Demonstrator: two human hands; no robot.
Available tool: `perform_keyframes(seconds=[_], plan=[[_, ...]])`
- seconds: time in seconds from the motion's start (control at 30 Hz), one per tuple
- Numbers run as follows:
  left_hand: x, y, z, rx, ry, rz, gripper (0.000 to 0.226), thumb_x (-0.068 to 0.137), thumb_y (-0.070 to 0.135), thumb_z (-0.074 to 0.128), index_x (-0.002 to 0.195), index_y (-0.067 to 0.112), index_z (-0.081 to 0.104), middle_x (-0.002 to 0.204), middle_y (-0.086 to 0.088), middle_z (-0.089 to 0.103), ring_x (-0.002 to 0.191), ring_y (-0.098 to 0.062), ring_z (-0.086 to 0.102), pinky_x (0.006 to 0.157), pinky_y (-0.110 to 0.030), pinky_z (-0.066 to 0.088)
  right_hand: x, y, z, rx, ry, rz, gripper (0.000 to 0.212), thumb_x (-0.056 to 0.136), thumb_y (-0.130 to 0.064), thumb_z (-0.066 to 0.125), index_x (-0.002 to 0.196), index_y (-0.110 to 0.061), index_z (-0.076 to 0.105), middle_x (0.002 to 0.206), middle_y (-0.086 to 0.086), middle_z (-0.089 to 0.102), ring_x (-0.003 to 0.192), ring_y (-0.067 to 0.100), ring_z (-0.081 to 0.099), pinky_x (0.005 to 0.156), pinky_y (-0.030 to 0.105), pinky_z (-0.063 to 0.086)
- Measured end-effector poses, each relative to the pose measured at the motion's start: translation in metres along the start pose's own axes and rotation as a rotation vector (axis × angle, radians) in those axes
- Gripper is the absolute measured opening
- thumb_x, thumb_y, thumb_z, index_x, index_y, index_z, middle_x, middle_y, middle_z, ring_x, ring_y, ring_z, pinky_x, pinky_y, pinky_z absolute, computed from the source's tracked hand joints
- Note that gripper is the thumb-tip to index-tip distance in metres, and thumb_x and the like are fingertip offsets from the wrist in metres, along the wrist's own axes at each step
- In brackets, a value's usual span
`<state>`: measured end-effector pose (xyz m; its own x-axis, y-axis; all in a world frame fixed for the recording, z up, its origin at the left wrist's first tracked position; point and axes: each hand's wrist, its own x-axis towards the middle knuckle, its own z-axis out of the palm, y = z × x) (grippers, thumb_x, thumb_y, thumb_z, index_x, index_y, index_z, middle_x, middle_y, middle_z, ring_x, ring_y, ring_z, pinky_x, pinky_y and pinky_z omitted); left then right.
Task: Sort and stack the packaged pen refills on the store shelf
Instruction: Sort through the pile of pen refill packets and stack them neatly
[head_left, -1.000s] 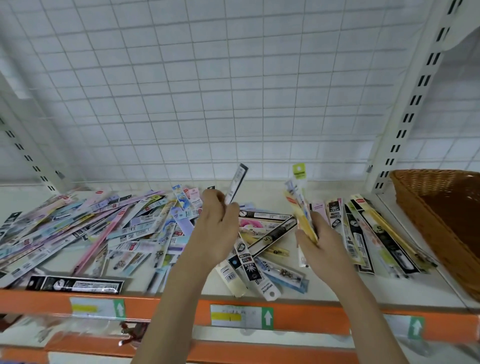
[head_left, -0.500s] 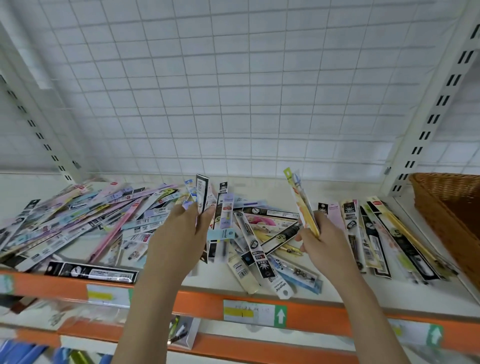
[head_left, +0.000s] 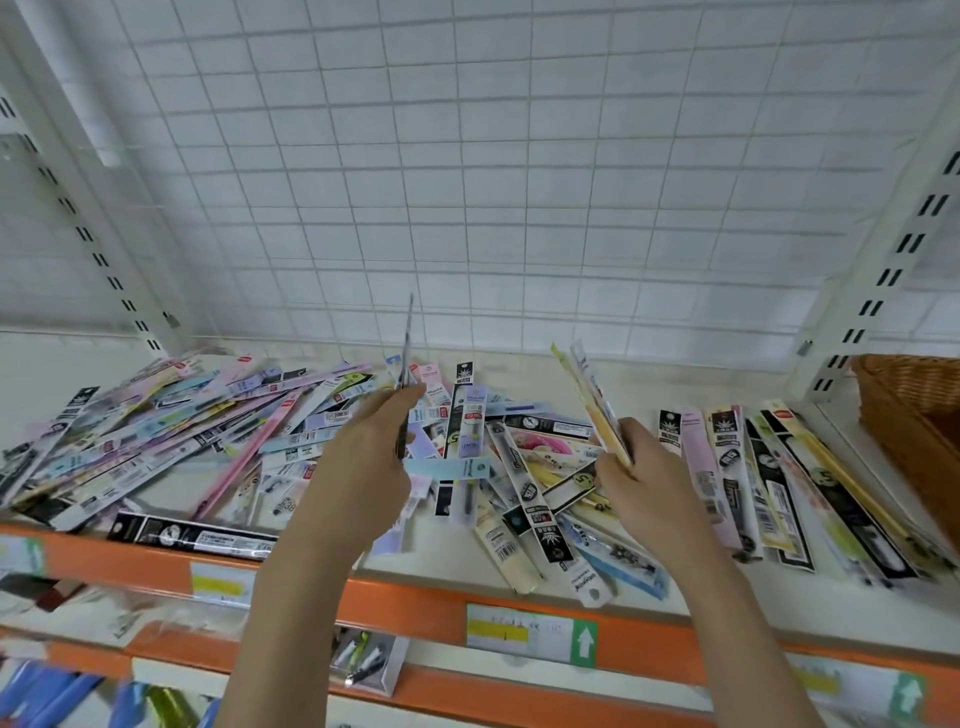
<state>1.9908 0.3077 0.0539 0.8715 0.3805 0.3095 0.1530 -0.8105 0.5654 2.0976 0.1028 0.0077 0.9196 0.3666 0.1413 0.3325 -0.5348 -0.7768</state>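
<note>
The sorting step looks to be in hand: both hands are raised over the shelf (head_left: 613, 400), each holding stock picked out of the loose pile, with nothing yet squared into a finished stack. The left hand (head_left: 363, 467) is closed around a single dark refill pack (head_left: 404, 374), pinched low so that it stands nearly upright and shows only its thin edge to the camera. The right hand (head_left: 649, 483) grips a small sheaf of yellow packs (head_left: 597, 405), tilted up and to the left, their tops fanned slightly apart. The next move probably calls for deciding whether the dark pack belongs with a matching group, then laying it flat with its edges lined up; the row of dark and pale packs (head_left: 769, 478) lying side by side to the right, near the wicker basket (head_left: 914, 415), seems the tidier area to build on. The refills themselves are long, narrow, flat sleeves, glossy and thin, printed in pink, blue, lilac, black and cream, many with barcodes. Most lie in a big jumbled heap (head_left: 171, 431) across the left and middle of the shelf, overlapping at all angles, some reaching the orange front rail (head_left: 415, 608)
</note>
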Motion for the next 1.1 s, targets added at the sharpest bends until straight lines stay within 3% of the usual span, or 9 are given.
perform_keyframes(seconds=[0.07, 0.17, 0.27, 0.33, 0.47, 0.67, 0.77, 0.9, 1.1], plan=[[-0.001, -0.002, 0.002, -0.013, -0.025, 0.004, 0.061, 0.087, -0.017, 0.032, 0.14, 0.013, 0.041, 0.141, -0.004, 0.046, 0.116, -0.02, 0.052, 0.095, -0.022, 0.038, 0.001, -0.002, 0.002, -0.02, 0.004, -0.034, 0.012, 0.095, -0.026, 0.047, 0.094, -0.015, 0.052, 0.063, 0.003, 0.052, 0.05, 0.014, 0.043, 0.044, 0.016, 0.032], [0.0, -0.01, 0.001, -0.122, 0.029, -0.102, 0.043, 0.096, 0.003, 0.035, 0.135, 0.013, 0.049, 0.132, -0.007, 0.055, 0.082, -0.017, 0.054, 0.069, -0.008, 0.04, 0.003, -0.006, 0.005, -0.043, -0.007, -0.058, 0.016, 0.095, -0.035, 0.047, 0.09, -0.02, 0.051, 0.057, -0.002, 0.046, 0.047, 0.013, 0.041, 0.041, 0.015, 0.031], [0.003, -0.023, -0.001, -0.077, 0.094, -0.086, 0.029, 0.096, 0.017, 0.044, 0.116, 0.012, 0.066, 0.083, -0.008, 0.068, 0.069, -0.024, 0.058, 0.059, -0.018, 0.04, 0.007, -0.009, 0.008, -0.062, -0.044, -0.046, 0.02, 0.096, -0.036, 0.044, 0.084, -0.021, 0.051, 0.056, -0.003, 0.045, 0.048, 0.012, 0.041, 0.048, 0.022, 0.033], [0.007, -0.035, -0.003, -0.005, 0.137, -0.077, 0.025, 0.095, 0.013, 0.049, 0.111, 0.01, 0.068, 0.074, -0.008, 0.067, 0.063, -0.022, 0.059, 0.059, -0.02, 0.043, 0.01, -0.011, 0.013, -0.097, -0.067, -0.047, 0.018, 0.097, -0.034, 0.044, 0.088, -0.022, 0.053, 0.057, -0.004, 0.047, 0.05, 0.012, 0.043, 0.051, 0.024, 0.035], [0.014, -0.056, -0.011, -0.054, 0.144, -0.131, 0.037, 0.095, -0.003, 0.038, 0.121, 0.014, 0.058, 0.096, -0.012, 0.069, 0.078, -0.021, 0.064, 0.061, -0.022, 0.043, 0.018, -0.019, 0.027, -0.166, -0.081, -0.042, 0.018, 0.097, -0.031, 0.043, 0.092, -0.02, 0.057, 0.059, -0.004, 0.051, 0.052, 0.014, 0.047, 0.051, 0.027, 0.036], [0.025, -0.086, -0.019, 0.032, 0.019, -0.204, 0.041, 0.095, 0.014, 0.043, 0.135, 0.019, 0.037, 0.055, -0.003, 0.048, 0.051, -0.02, 0.046, 0.053, -0.031, 0.036, 0.027, -0.043, 0.053, -0.201, -0.095, -0.021, 0.023, 0.097, -0.028, 0.045, 0.087, -0.01, 0.057, 0.06, 0.001, 0.051, 0.052, 0.019, 0.047, 0.052, 0.031, 0.036], [0.034, -0.095, -0.024, 0.115, -0.091, -0.25, 0.027, 0.096, 0.038, 0.042, 0.112, 0.021, 0.053, 0.06, 0.006, 0.053, 0.055, -0.011, 0.052, 0.052, -0.025, 0.037, 0.029, -0.049, 0.063, -0.211, -0.083, 0.026, 0.024, 0.096, -0.027, 0.046, 0.084, -0.008, 0.056, 0.06, 0.003, 0.05, 0.051, 0.019, 0.044, 0.052, 0.031, 0.035], [0.048, -0.111, -0.032, 0.143, -0.206, -0.26, 0.045, 0.091, 0.052, 0.044, 0.073, 0.013, 0.053, 0.061, 0.0, 0.054, 0.058, -0.015, 0.051, 0.05, -0.023, 0.033, 0.032, -0.062, 0.076, -0.257, -0.038, 0.061, 0.024, 0.096, -0.025, 0.046, 0.082, -0.007, 0.053, 0.059, 0.004, 0.049, 0.055, 0.022, 0.046, 0.053, 0.033, 0.035], [0.062, -0.14, -0.048, 0.122, -0.22, -0.256, 0.048, 0.087, 0.057, 0.048, 0.065, 0.016, 0.038, 0.061, 0.001, 0.045, 0.057, -0.015, 0.044, 0.053, -0.027, 0.033, 0.033, -0.078, 0.105, -0.327, 0.008, 0.089, 0.02, 0.095, -0.025, 0.047, 0.075, -0.021, 0.046, 0.065, -0.002, 0.057, 0.064, 0.023, 0.057, 0.055, 0.033, 0.042]])
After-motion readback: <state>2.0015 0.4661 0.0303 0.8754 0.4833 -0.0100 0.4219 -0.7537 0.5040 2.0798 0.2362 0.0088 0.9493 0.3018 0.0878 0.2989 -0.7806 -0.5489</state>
